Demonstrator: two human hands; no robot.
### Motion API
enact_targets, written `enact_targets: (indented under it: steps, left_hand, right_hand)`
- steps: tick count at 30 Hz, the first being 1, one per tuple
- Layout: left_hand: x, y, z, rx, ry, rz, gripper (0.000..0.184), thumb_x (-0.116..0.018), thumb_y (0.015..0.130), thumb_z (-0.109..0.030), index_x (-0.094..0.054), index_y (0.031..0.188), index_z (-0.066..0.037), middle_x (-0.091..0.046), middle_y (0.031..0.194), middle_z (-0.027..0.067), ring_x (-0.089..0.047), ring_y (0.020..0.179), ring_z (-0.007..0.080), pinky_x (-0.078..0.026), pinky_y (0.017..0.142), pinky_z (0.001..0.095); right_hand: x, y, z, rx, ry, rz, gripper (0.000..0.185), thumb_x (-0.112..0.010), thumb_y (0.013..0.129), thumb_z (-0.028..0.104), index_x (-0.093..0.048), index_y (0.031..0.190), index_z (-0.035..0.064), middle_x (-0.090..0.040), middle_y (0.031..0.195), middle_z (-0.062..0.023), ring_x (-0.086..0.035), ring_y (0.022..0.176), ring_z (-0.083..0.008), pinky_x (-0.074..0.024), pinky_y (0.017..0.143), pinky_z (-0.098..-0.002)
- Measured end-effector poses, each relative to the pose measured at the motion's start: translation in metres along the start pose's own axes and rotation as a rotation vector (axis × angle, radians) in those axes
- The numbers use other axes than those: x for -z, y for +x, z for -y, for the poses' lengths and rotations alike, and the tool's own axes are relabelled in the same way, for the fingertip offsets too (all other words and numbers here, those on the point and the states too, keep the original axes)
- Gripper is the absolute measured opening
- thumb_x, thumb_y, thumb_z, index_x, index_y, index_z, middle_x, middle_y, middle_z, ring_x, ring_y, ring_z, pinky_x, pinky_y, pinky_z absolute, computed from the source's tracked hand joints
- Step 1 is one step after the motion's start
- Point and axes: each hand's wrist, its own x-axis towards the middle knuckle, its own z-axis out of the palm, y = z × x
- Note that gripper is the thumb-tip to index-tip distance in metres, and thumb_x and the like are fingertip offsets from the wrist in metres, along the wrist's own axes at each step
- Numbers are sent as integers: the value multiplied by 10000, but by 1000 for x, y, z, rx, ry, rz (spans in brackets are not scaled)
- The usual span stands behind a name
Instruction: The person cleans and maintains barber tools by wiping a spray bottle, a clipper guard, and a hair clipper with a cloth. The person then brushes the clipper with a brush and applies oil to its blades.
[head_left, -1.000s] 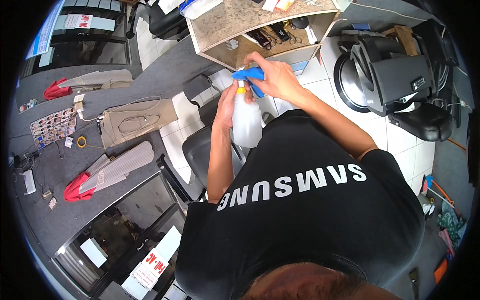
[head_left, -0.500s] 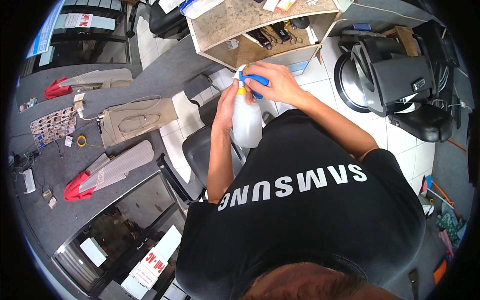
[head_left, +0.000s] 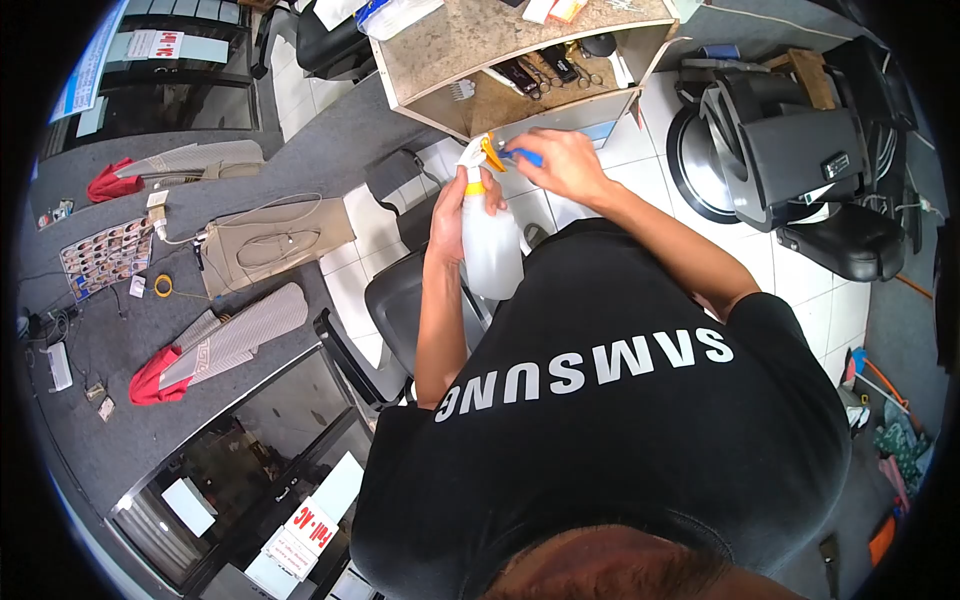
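My left hand (head_left: 450, 215) is wrapped around the upper part of a translucent white spray bottle (head_left: 493, 250) with a yellow collar. The bottle stands nearly upright in front of my chest. Its white spray head (head_left: 472, 153) with an orange-yellow trigger (head_left: 492, 154) rises above that hand. My right hand (head_left: 565, 168) is closed on a small blue-handled tool (head_left: 526, 157), its exact kind hidden by the fingers. The tool's tip is close to the trigger; whether they touch, I cannot tell.
A wooden cabinet (head_left: 440, 60) ahead holds scissors and clippers (head_left: 560, 65) on its shelf. Black chairs (head_left: 400, 310) stand at the left, and a grey salon chair (head_left: 790, 140) at the right. Striped cloths with red ends (head_left: 225, 340) lie on the grey counter (head_left: 90, 440).
My right hand has shifted slightly right, drawing the blue-handled tool away from the bottle's neck toward the trigger, now in plain sight. My left hand keeps hold of the bottle.
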Motion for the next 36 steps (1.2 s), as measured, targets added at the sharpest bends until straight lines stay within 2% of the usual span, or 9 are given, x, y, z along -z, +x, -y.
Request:
enact_targets:
  steps: [2,6,13,18,21,26,30,33,36]
  left_hand:
    - [0,1,1,-63,7,64,497,-388,1117,-514,-596,1018,-73,-588,718,67,-633,818,219,-521,746,344]
    - [-4,2,5,-44,-115,103,490,-370,1119,-508,-564,987,-78,-529,683,51,-546,809,211,-459,794,348]
    - [5,-3,15,-133,-410,126,485,-360,1116,-514,-528,929,-99,-474,635,14,-454,777,193,-380,818,346]
    - [9,-2,22,-123,-470,167,487,-358,1119,-505,-543,946,-89,-500,651,29,-467,790,201,-391,824,344]
    - [1,-1,18,-115,-383,139,490,-350,1119,-508,-542,942,-93,-494,649,25,-459,774,199,-383,800,340]
    - [12,-1,20,-155,-444,185,490,-338,1125,-492,-547,956,-82,-486,646,26,-455,766,199,-386,780,345]
    - [14,0,22,-132,-444,222,491,-334,1129,-484,-554,972,-73,-475,639,30,-454,761,200,-388,783,343]
    - [4,5,16,-75,-371,211,491,-334,1129,-486,-554,975,-74,-473,639,31,-445,751,197,-379,786,336]
    - [1,6,9,-24,-226,125,494,-368,1122,-513,-569,1001,-78,-532,673,48,-567,808,209,-473,768,330]
  right_hand:
    - [6,1,-3,-370,132,67,235,-715,924,169,-750,1150,118,-760,1055,-86,-747,856,-229,-570,705,-352]
    - [-3,8,15,141,312,-297,239,-724,933,134,-732,1169,90,-745,1078,-113,-744,884,-256,-574,748,-366]
    - [-24,-32,-22,216,111,122,173,-704,946,143,-697,1114,99,-750,1045,-122,-734,863,-343,-583,725,-401]
    - [-10,-5,7,97,292,-325,233,-683,968,273,-687,1134,110,-757,1026,-129,-744,879,-349,-577,736,-428]
    - [-10,3,17,334,-53,-116,245,-693,963,277,-691,1144,111,-747,1031,-129,-740,855,-345,-574,730,-420]
    - [-27,-34,-36,164,34,79,216,-702,951,299,-723,1115,161,-751,974,-122,-737,798,-339,-568,663,-441]
    - [-14,-24,-27,-149,231,-163,199,-706,944,270,-728,1101,149,-724,901,-99,-724,786,-318,-555,663,-415]
    - [2,2,13,216,132,-267,190,-721,928,247,-731,1096,158,-679,888,-73,-698,807,-297,-548,680,-410]
    - [0,3,35,294,-58,-193,185,-728,917,198,-751,1094,149,-633,862,-60,-664,788,-293,-544,682,-423]
